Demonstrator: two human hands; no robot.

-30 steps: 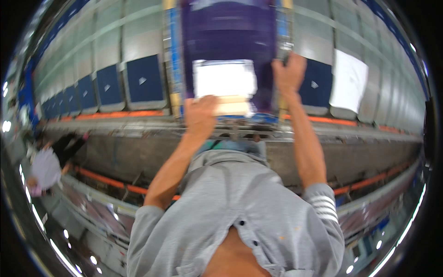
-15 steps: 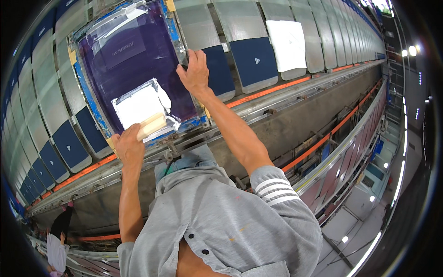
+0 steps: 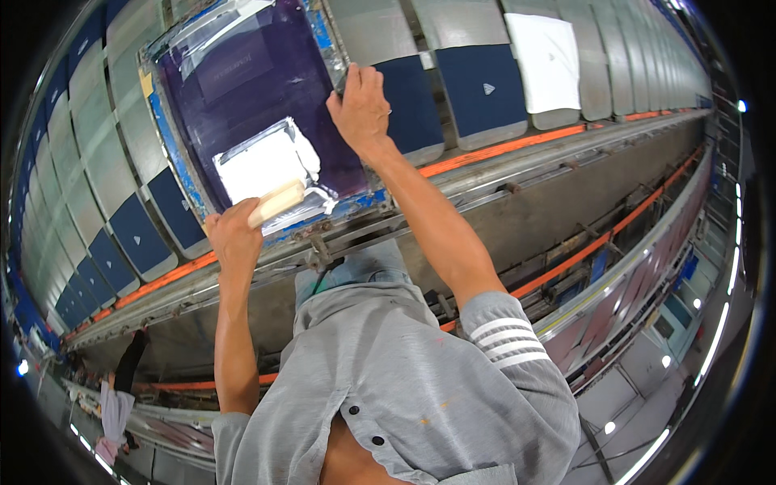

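Note:
A printing screen (image 3: pixel 242 97) with purple mesh, blue tape and a metal frame lies over the pallets. A white ink patch (image 3: pixel 255 162) is near its lower end. My left hand (image 3: pixel 234 228) is closed on a pale squeegee (image 3: pixel 281 198) at the screen's lower left, against the white ink. My right hand (image 3: pixel 361 105) is curled over the screen's right frame edge, gripping it.
A long row of pallets runs left and right, several bearing navy fabric panels (image 3: pixel 485 89), one a white cloth (image 3: pixel 541 65). A metal rail with orange strips (image 3: pixel 501 151) runs along the front. A co-worker (image 3: pixel 117 400) is at the lower left.
Since a second ago the view has rotated, so the screen now sits tilted and further left. Both hands keep their hold on the squeegee and frame edge.

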